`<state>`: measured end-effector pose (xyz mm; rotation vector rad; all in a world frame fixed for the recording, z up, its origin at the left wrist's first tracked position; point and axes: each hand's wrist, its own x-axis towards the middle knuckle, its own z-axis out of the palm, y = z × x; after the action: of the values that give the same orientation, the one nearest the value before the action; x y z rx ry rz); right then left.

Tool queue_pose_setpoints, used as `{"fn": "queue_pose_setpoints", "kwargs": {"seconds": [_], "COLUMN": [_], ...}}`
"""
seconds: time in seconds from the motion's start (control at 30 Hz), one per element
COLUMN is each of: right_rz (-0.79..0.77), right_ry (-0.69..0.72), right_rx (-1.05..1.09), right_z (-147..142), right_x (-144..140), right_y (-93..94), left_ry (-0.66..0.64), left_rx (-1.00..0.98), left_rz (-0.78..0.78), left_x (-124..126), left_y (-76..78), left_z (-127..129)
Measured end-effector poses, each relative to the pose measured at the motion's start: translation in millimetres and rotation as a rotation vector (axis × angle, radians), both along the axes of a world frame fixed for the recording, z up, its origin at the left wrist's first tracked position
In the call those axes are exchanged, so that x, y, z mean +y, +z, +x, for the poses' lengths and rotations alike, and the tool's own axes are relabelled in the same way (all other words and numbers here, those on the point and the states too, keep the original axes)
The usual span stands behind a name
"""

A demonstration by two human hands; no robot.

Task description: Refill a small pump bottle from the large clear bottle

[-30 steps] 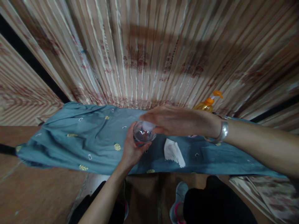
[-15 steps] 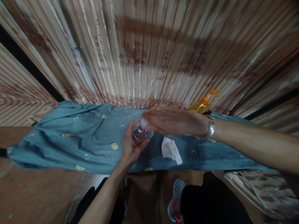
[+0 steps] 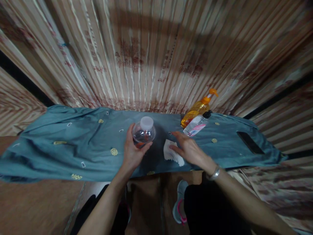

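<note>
Right, my left hand is wrapped around the bottle at centre frame, standing upright on the blue cloth with its white cap on. My right hand lies flat and open, fingertips on the tissue just right of the bottle, not gripping it yet. Upper right, a soap pump and a small bottle lie together; a phone sits further right.
</note>
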<state>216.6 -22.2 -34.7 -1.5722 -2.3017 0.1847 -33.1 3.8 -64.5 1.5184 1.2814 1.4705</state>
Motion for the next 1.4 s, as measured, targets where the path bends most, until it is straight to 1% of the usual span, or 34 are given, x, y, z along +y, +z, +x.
{"fn": "queue_pose_setpoints", "kwargs": {"seconds": [0.07,0.1,0.17,0.23,0.3,0.37,0.43,0.53,0.6,0.67,0.7,0.77,0.83,0.87,0.93,1.0,1.03,1.13,1.2,1.23,1.3,1.4], "right_rz": [-0.088,-0.129,-0.184,-0.211,-0.216,-0.206,-0.188,-0.151,-0.115,-0.082,-0.072,-0.048,-0.013,0.036,0.146,0.207,0.227,0.299,0.345,0.351,0.315,0.169], "right_ry": [-0.118,-0.164,-0.216,-0.237,-0.251,-0.269,-0.272,-0.267,-0.303,-0.330,-0.319,-0.268,-0.219,-0.180,-0.045,0.074,0.108,0.149,0.163,0.172,0.185,0.189], "right_rx": [-0.056,-0.091,-0.152,-0.192,-0.216,-0.233,-0.232,-0.128,0.034,0.252,0.377,0.643,0.869,0.925,0.947,0.856,0.784,0.552,0.468,0.457,0.493,0.646], "right_z": [0,-4,-14,-25,-32,-34,-30,-15,-4,4,5,2,-10,-17,-35,-52,-59,-74,-77,-77,-75,-72], "right_x": [-13,-18,-23,-23,-21,-17,-13,-6,-2,2,4,7,10,12,14,14,13,7,7,8,16,32], "right_y": [-35.1,-48.0,-64.0,-70.1,-72.3,-75.2,-80.2,-87.8,-88.2,-80.6,-73.2,-50.8,-21.2,-5.4,23.4,43.8,49.9,55.1,53.4,52.6,51.8,49.2], "left_ry": [0.003,0.005,0.001,-0.013,-0.025,-0.028,-0.035,-0.022,-0.007,-0.013,-0.020,-0.033,-0.048,-0.062,-0.095,-0.124,-0.134,-0.151,-0.154,-0.153,-0.138,-0.116], "left_rx": [0.024,0.026,0.001,-0.032,-0.042,-0.031,-0.017,0.006,0.015,0.022,0.027,0.026,0.001,-0.020,-0.062,-0.100,-0.119,-0.172,-0.195,-0.198,-0.194,-0.188], "left_rz": [0.009,0.010,0.002,-0.009,-0.010,0.000,0.007,0.008,0.000,0.000,0.006,0.018,0.011,-0.001,-0.025,-0.042,-0.046,-0.054,-0.056,-0.062,-0.079,-0.105], "left_x": [1,1,2,4,5,6,6,7,7,7,6,6,4,4,2,1,1,1,1,1,0,0], "left_y": [-1.9,-3.0,-5.4,-7.5,-8.9,-9.8,-10.7,-12.5,-13.5,-13.7,-13.3,-11.9,-9.6,-8.1,-4.7,-1.2,0.4,3.7,4.8,5.2,5.9,6.2], "left_z": [2,4,6,9,11,12,12,13,14,14,14,14,15,16,17,18,18,17,16,15,14,12]}}
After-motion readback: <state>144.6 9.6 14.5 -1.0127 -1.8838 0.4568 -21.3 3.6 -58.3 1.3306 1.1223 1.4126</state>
